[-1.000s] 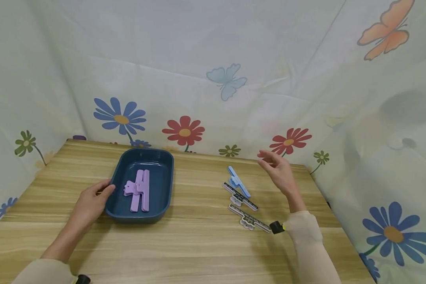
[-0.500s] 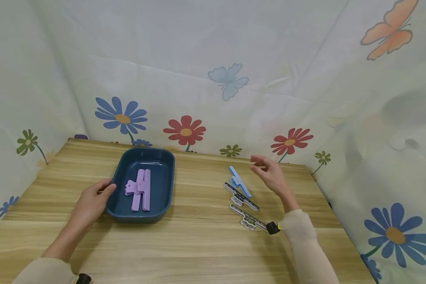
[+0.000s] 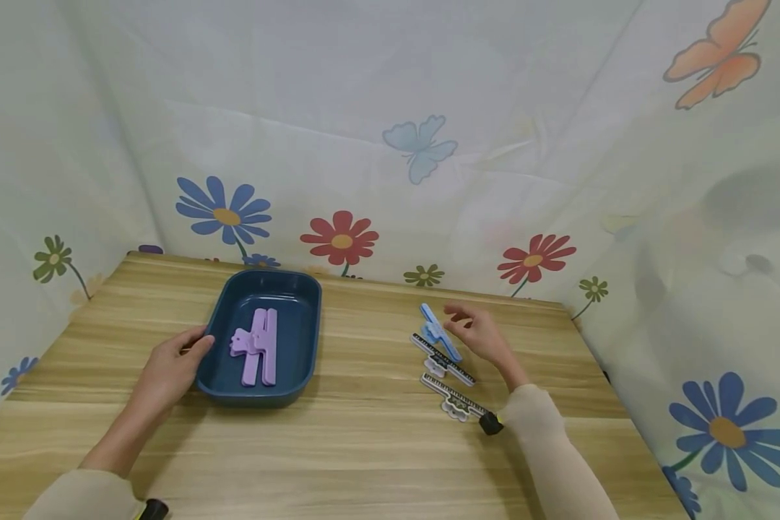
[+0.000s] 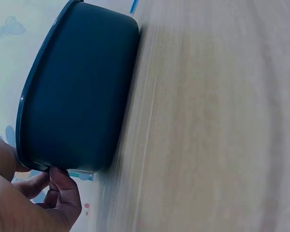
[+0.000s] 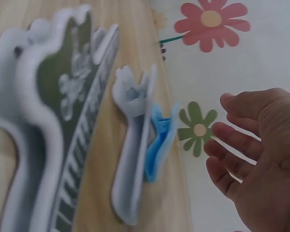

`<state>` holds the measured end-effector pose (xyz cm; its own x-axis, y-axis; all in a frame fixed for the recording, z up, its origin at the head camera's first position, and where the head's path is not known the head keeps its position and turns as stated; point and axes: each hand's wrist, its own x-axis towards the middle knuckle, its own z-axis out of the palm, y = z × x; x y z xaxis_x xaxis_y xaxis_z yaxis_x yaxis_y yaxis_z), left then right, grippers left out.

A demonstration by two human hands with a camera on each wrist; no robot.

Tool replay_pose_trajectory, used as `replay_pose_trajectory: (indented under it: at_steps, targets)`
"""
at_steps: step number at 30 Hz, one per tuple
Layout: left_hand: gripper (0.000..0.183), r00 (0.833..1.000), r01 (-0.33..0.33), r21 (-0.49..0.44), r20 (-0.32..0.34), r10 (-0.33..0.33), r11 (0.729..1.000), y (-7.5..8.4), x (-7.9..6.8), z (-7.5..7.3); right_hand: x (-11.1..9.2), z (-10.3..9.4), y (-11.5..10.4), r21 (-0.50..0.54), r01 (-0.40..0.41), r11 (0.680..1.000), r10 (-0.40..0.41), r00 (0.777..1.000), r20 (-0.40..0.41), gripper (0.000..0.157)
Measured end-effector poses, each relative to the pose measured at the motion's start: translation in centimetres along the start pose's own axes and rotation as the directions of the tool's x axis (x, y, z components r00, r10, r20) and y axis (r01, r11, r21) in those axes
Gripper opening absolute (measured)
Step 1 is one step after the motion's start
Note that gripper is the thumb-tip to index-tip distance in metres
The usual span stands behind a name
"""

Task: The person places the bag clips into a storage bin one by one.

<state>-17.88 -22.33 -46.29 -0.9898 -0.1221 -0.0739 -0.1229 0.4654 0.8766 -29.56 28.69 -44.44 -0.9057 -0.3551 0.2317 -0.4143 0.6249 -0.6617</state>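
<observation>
My left hand [image 3: 171, 367] pinches the left rim of a dark blue tray [image 3: 319, 325], thumb over the edge; the left wrist view shows fingers curled at the tray's wall [image 4: 77, 92]. Inside lie two purple bag clips [image 3: 269, 354], one partly over the other. Just right of a light blue bag clip [image 3: 446, 343], my right hand [image 3: 484, 334] hovers with loosely bent fingers, holding nothing. In the right wrist view a gap separates this hand from the blue clip. Two black-and-white clips with ruler-like marks, a middle one [image 3: 458, 371] and a nearer one [image 3: 442, 388], lie below the blue one.
All of this rests on a wood-grain table [image 3: 364, 448]. A pale cloth [image 3: 299, 159] with printed flowers and butterflies stands behind the back edge and along both sides. A black wrist-camera piece [image 3: 490, 423] overlaps the nearest clip's right end.
My right hand has moved left and down, from the table's back right toward the blue clip. The left hand keeps its hold on the tray, and the clips have not moved.
</observation>
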Motion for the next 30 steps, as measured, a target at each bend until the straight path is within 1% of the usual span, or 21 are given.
replay_pose_trajectory:
  at_steps: [5,8,12,16,19,22,26,28,30]
  targets:
    - [0.065,1.000,0.007,0.003,0.000,-0.007,1.000,0.0,0.0,0.0,0.1,1.2,1.0,-0.045,0.018,0.999,-0.016,0.999,0.046,0.039]
    - [0.065,1.000,0.009,0.002,0.000,-0.009,1.000,0.0,0.1,0.0,0.3,1.9,1.4,-0.046,0.044,0.998,-0.041,0.997,0.064,0.038]
    - [0.065,1.000,0.014,-0.001,-0.001,-0.014,1.000,-0.1,0.1,0.0,0.3,2.5,1.6,-0.048,0.053,0.997,-0.050,0.996,0.076,0.037]
    - [0.065,1.000,0.018,-0.003,-0.008,-0.018,1.000,0.0,0.0,0.0,0.4,2.8,1.6,-0.047,0.031,0.998,-0.027,0.996,0.081,0.038]
    - [0.065,1.000,0.016,-0.004,-0.012,-0.016,1.000,-0.1,0.0,0.0,0.4,2.9,1.6,-0.069,0.026,0.997,-0.019,0.996,0.092,0.040]
    - [0.064,1.000,0.008,-0.006,-0.013,-0.008,1.000,-0.2,0.1,0.1,0.6,3.1,1.6,-0.138,0.063,0.988,-0.048,0.993,0.109,0.041]
    - [0.064,1.000,-0.001,-0.008,-0.013,0.001,1.000,-0.3,0.1,0.1,0.8,3.2,1.6,-0.258,0.131,0.957,-0.100,0.986,0.131,0.044]
    - [0.064,1.000,-0.001,-0.008,-0.015,0.001,1.000,-0.4,0.2,0.1,0.9,3.3,1.7,-0.299,0.157,0.941,-0.119,0.983,0.140,0.047]
    - [0.064,1.000,-0.002,-0.009,-0.015,0.002,1.000,-0.4,0.2,0.1,1.0,3.4,1.6,-0.314,0.174,0.933,-0.134,0.980,0.146,0.048]
